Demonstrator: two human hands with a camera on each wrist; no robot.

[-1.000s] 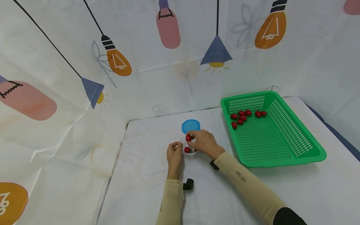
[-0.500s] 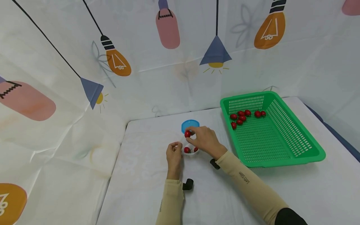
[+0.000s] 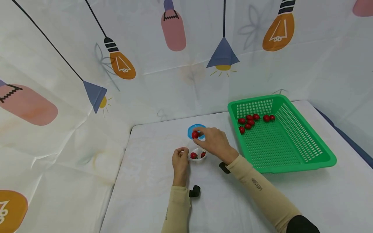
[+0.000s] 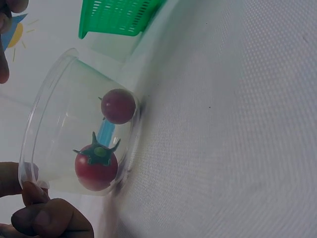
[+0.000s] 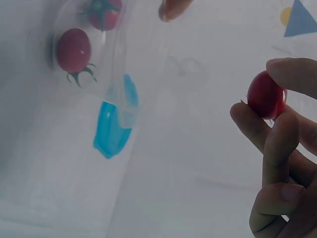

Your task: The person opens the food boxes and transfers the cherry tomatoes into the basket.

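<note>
A clear plastic cup [image 4: 59, 114] stands on the table with two cherry tomatoes inside, one of them a red tomato [image 4: 96, 171] with a green calyx. My left hand [image 3: 180, 161] pinches the cup's rim between thumb and finger. Above and behind the cup, my right hand [image 3: 215, 142] holds another cherry tomato [image 5: 266, 95] between thumb and fingertips. In the head view that tomato overlaps a blue lid [image 3: 191, 130] lying on the table beyond the cup.
To the right is a green plastic basket [image 3: 274, 152] with several cherry tomatoes [image 3: 250, 122] gathered toward its far left part. A white printed sheet [image 3: 163, 87] hangs behind the white table [image 3: 151, 168].
My right hand has lifted the tomato up and away from the cup, toward the blue lid, exposing a second tomato in the cup. My left hand stays at the rim.
</note>
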